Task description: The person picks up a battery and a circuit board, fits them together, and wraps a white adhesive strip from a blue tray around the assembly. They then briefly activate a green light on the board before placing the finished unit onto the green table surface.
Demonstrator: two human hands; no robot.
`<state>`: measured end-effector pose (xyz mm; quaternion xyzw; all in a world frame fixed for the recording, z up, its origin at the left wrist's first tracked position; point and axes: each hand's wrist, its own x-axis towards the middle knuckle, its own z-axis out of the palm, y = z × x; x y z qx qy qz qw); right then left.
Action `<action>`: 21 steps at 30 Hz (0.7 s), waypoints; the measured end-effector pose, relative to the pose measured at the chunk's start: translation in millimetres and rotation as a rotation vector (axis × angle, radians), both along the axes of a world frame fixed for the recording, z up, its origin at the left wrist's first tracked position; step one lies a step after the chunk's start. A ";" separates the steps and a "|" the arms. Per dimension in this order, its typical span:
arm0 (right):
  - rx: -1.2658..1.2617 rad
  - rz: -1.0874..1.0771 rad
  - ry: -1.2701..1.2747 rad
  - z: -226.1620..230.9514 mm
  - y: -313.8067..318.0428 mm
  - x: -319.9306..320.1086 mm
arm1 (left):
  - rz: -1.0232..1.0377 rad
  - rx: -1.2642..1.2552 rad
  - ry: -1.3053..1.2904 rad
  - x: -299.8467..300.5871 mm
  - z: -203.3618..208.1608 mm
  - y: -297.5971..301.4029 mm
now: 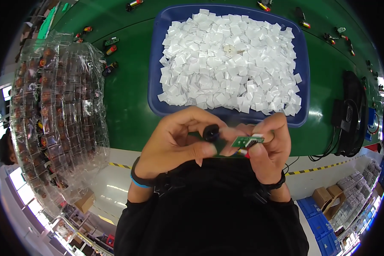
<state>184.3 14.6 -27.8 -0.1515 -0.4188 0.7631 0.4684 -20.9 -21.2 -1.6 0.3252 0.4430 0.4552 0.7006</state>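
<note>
Between the thumb and fingers of my left hand (168, 143) is a small black round part (211, 132), its dark end showing. My right hand (271, 149) pinches a small green circuit board (242, 141), thumb in front and fingers curled behind. A red and silver piece, perhaps a battery cell (244, 152), shows just under the board. Both hands are close together before my chest, at the near edge of the green table. A slight blur lies between them, and I cannot tell whether the two parts are joined.
A blue tray (152, 81) heaped with white square pieces (226, 64) stands just beyond my hands. Stacked clear plastic blister trays (59, 115) holding parts lie at left. Small board-and-battery assemblies (111, 50) are scattered about the table. A black device with cables (350, 115) is at right.
</note>
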 end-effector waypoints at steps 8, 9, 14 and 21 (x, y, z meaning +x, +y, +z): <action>-0.014 -0.092 -0.195 7.2 -3.1 1.7 | 0.017 -0.020 -0.138 -7.2 -3.7 -2.8; -0.016 -0.093 -0.196 5.6 -2.8 2.7 | 0.033 -0.019 -0.097 -5.9 -4.1 -3.9; 0.290 -0.182 -0.309 0.5 5.1 4.7 | 0.137 0.054 0.005 1.4 -7.5 -3.1; 0.261 -0.266 -0.425 6.0 2.4 4.7 | 0.173 0.126 -0.036 4.6 -16.2 -4.2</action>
